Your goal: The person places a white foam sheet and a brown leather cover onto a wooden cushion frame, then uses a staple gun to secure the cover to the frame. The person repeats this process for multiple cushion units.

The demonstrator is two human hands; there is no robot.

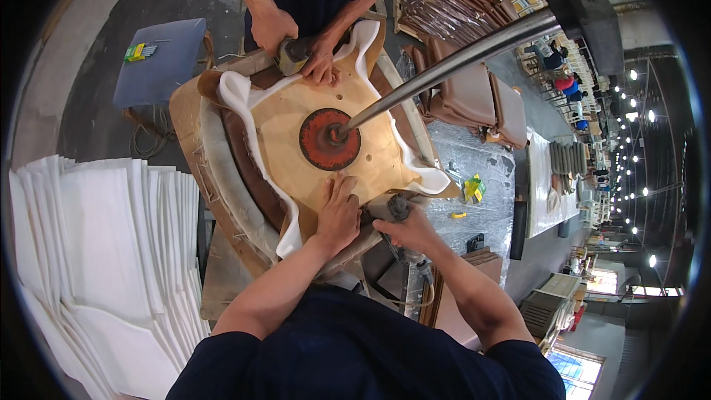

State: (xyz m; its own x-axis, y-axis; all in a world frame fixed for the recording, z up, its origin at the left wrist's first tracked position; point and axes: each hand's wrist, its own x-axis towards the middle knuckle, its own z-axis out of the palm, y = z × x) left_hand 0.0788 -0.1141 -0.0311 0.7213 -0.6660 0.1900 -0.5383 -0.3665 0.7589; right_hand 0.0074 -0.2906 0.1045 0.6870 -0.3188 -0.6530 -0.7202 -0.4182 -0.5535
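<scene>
A seat cushion lies upside down on a padded stand, its pale wooden board [281,130] facing up. White padding [238,96] and a brown cover [248,150] stick out around the board. A round red press plate [317,150] on a metal rod [444,70] rests on its middle. My left hand [341,215] lies on the board's near edge, fingers extended and pressing down. My right hand [407,230] grips a staple gun [390,208], its nose close to that edge. Opposite me, a co-worker's hand [275,30] holds another staple gun [292,57]; their other hand [321,67] presses the far edge.
White sheets [111,230] are stacked at the left. Behind them stands a blue-topped stool [167,52] with a small box on it. Brown cushions [463,92] and a plastic-covered table [474,178] are at the right. An air hose [422,298] hangs from my staple gun.
</scene>
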